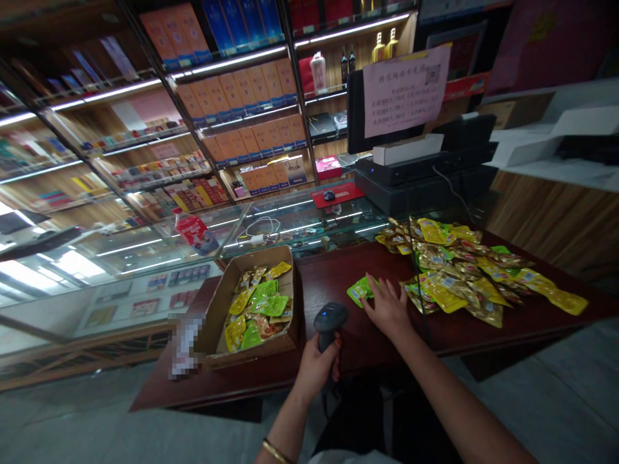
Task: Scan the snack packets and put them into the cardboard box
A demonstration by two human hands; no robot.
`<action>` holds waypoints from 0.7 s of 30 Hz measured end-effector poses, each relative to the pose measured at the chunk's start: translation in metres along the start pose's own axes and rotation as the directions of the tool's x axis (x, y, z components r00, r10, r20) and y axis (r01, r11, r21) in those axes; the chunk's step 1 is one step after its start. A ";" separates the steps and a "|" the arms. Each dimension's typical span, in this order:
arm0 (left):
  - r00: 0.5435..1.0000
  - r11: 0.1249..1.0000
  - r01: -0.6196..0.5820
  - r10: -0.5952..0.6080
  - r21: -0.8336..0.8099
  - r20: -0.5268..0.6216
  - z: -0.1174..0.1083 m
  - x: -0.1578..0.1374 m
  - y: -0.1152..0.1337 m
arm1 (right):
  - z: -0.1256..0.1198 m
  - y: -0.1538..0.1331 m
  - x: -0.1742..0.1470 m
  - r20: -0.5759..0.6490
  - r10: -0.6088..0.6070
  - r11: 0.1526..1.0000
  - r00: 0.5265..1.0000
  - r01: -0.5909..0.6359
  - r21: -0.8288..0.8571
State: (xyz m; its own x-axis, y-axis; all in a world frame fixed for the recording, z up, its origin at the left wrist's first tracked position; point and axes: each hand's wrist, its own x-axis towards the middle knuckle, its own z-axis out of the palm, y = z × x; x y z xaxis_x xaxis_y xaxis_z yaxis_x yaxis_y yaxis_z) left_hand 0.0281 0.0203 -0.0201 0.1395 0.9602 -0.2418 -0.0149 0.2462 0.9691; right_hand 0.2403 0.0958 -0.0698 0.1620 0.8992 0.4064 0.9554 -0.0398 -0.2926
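My left hand (pixel 316 361) is wrapped round the handle of a dark barcode scanner (pixel 331 316), whose head points away over the table. My right hand (pixel 389 306) lies with fingers spread at a green snack packet (pixel 360 291), fingertips on its right edge. Left of the scanner, an open cardboard box (pixel 213 309) holds several green, yellow and gold packets (pixel 265 296). To the right of my right hand spreads a heap of yellow and gold packets (pixel 445 290), with a few green ones among them.
The dark red table (pixel 319 277) borders a glass display counter (pixel 290 216). On the counter stand a red bottle (pixel 196 232), a mouse (pixel 329 195) on a red mat and a monitor with a pink paper sign (pixel 406 90). A black cable (pixel 416 270) hangs before the heap. Shelves of boxes stand behind.
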 end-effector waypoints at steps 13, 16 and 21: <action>0.999 0.999 -0.004 0.003 0.039 0.033 -0.001 0.000 -0.008 | -0.007 0.012 -0.001 -0.079 -0.121 0.850 0.990 0.144 0.507; 0.999 1.000 -0.011 0.010 0.030 0.040 -0.001 0.000 -0.009 | -0.003 0.016 0.000 -0.057 -0.101 0.853 0.993 0.116 0.508; 0.999 0.999 -0.001 0.000 0.036 0.039 -0.002 0.000 -0.010 | 0.002 0.019 0.000 0.019 -0.089 0.841 0.996 0.065 0.538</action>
State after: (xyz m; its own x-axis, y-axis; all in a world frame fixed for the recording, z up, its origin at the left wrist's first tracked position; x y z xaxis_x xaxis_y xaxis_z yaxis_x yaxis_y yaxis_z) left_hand 0.0265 0.0184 -0.0300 0.1782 0.9543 -0.2398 0.0210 0.2399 0.9706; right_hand 0.2581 0.0957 -0.0772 0.0713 0.9075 0.4140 0.6810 0.2590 -0.6849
